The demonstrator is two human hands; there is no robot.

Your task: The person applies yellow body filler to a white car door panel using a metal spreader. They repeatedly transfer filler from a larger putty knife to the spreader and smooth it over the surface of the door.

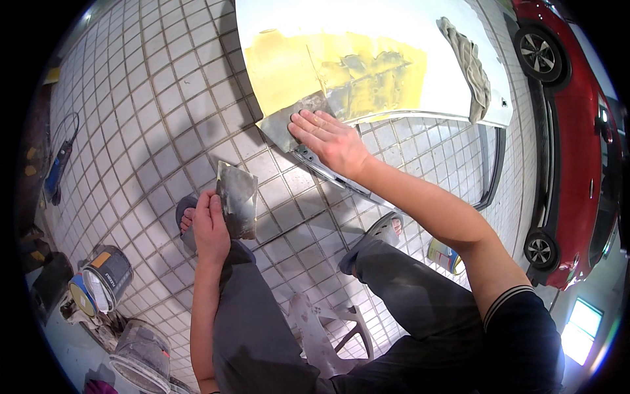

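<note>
The fingers of my right hand (331, 141) lay nearly straight and close together over the face of a broad, flat grey metal spreader (279, 130), and had hold of it by its right side; my thumb there was out of sight. That spreader sat across the lower left corner of a smooth yellow patch of filler (282, 72), one end reaching past the edge of the white car door panel (367, 20). Grey streaks ran through the right part of the patch.

My left hand (209, 223) was closed on the left edge of a rectangular grey plate (239, 197) with a smeared face, thumb to the front, which I held above the white tiled floor (157, 98), well apart from the door.

A crumpled greyish-beige cloth (469, 72) was draped over the door's right side. Beyond it stood a red car (577, 164). A yellow-and-blue tin (445, 256) stood beside my right leg, a pale plastic stool (315, 328) showed between my legs, and a dark tin with an orange label (108, 272) stood off to my left.
</note>
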